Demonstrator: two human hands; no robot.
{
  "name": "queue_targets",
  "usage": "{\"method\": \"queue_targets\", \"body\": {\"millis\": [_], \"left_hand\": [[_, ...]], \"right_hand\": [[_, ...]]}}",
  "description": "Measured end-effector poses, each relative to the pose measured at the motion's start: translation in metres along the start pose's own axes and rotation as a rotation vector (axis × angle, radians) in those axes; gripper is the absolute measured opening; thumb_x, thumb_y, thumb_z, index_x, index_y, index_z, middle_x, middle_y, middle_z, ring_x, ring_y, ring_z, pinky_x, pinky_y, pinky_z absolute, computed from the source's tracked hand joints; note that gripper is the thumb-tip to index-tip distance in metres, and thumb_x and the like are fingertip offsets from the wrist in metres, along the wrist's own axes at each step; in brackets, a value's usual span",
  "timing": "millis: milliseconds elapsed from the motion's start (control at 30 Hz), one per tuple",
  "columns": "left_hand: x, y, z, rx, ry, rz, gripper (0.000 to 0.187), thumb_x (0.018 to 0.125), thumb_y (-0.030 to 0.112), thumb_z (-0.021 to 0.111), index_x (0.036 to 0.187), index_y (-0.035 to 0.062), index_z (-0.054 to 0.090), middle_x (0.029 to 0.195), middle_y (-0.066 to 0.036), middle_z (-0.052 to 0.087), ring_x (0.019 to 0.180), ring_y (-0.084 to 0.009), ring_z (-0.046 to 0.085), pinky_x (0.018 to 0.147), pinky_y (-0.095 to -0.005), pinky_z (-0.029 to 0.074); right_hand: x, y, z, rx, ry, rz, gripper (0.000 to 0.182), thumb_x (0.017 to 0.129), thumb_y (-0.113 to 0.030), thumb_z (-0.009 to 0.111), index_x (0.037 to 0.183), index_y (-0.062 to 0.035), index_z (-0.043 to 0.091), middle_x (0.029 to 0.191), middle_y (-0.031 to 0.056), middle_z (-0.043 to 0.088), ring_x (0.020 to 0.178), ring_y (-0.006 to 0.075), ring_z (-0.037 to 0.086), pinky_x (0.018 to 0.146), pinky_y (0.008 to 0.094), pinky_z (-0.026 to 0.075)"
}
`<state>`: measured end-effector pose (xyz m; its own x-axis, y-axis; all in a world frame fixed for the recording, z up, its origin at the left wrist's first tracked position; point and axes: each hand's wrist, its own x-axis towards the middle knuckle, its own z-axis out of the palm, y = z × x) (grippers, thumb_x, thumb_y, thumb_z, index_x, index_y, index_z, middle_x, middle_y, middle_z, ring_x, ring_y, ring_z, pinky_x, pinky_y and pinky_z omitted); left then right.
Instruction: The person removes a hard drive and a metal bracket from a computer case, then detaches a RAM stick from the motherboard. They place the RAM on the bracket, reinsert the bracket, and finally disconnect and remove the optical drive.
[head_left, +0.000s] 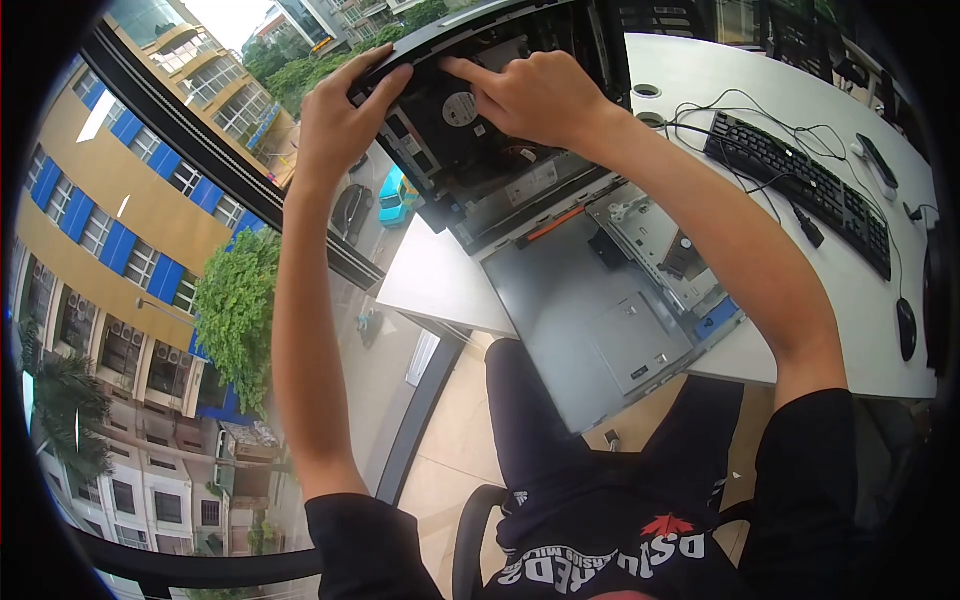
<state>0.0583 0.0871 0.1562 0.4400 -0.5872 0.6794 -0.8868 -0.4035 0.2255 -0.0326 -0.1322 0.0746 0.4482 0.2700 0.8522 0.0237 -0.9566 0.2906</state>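
Note:
An opened desktop computer case (530, 185) stands on the table edge, tilted, its dark inside facing me. Hinged or laid out in front of it is a grey metal side panel (560, 310), reaching over my lap. My left hand (345, 110) is closed around the case's upper left corner, thumb on the near side. Inside the upper part of the case is my right hand (535, 95), its index finger stretched toward the inner frame and the other fingers partly curled. Below that fingertip sits a round white label (460, 109) on a black part.
On the white table (790, 250) to the right lie a black keyboard (800, 185), a mouse (906, 330), a dark handset-like object (877, 160) and loose cables (740, 105). A tall window (180, 250) is at my left. A chair armrest (475, 530) is beside me.

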Motion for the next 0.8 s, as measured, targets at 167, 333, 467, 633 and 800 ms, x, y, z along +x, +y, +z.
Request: {"method": "queue_targets", "body": {"millis": [167, 333, 467, 633, 800], "left_hand": [[-0.001, 0.004, 0.007, -0.076, 0.049, -0.083, 0.049, 0.092, 0.043, 0.073, 0.132, 0.0132, 0.072, 0.11, -0.01, 0.077, 0.095, -0.0149, 0.07, 0.087, -0.028, 0.052], [-0.001, 0.008, 0.009, -0.079, 0.104, -0.09, 0.049, 0.089, 0.042, 0.075, 0.128, 0.0118, 0.074, 0.105, -0.011, 0.077, 0.091, -0.0166, 0.072, 0.085, -0.0295, 0.053], [0.0, 0.006, 0.01, -0.11, 0.128, -0.082, 0.05, 0.086, 0.042, 0.078, 0.124, 0.0095, 0.076, 0.098, -0.013, 0.078, 0.088, -0.0182, 0.074, 0.084, -0.0311, 0.055], [-0.003, 0.007, 0.012, -0.159, 0.13, -0.105, 0.048, 0.087, 0.04, 0.078, 0.123, 0.0083, 0.076, 0.098, -0.012, 0.078, 0.088, -0.0164, 0.073, 0.082, -0.0288, 0.055], [-0.002, 0.001, 0.014, -0.149, 0.166, -0.009, 0.049, 0.088, 0.039, 0.078, 0.124, 0.0062, 0.075, 0.102, -0.012, 0.078, 0.089, -0.0154, 0.073, 0.082, -0.0282, 0.055]], "right_hand": [[-0.012, -0.003, -0.011, 0.124, -0.057, 0.024, 0.051, 0.093, -0.019, 0.064, 0.144, -0.0211, 0.06, 0.063, 0.0062, 0.069, 0.048, 0.0212, 0.066, 0.047, 0.0314, 0.052], [-0.038, 0.008, -0.033, 0.194, -0.061, 0.068, 0.039, 0.088, -0.02, 0.068, 0.126, -0.0114, 0.067, 0.074, 0.0062, 0.07, 0.064, 0.025, 0.072, 0.059, 0.0348, 0.057], [-0.039, 0.033, -0.04, 0.066, 0.171, 0.01, 0.036, 0.087, -0.018, 0.067, 0.122, -0.0101, 0.067, 0.095, 0.0083, 0.07, 0.085, 0.0248, 0.07, 0.072, 0.0362, 0.056], [-0.03, 0.063, -0.042, -0.031, 0.352, 0.225, 0.045, 0.093, -0.028, 0.07, 0.126, 0.0007, 0.061, 0.124, 0.0198, 0.064, 0.112, 0.0312, 0.064, 0.092, 0.0429, 0.054], [-0.023, 0.107, -0.014, 0.268, 0.26, 0.598, 0.085, 0.089, -0.056, 0.074, 0.144, 0.0042, 0.047, 0.15, 0.0282, 0.043, 0.143, 0.0443, 0.039, 0.118, 0.0513, 0.034]]}}
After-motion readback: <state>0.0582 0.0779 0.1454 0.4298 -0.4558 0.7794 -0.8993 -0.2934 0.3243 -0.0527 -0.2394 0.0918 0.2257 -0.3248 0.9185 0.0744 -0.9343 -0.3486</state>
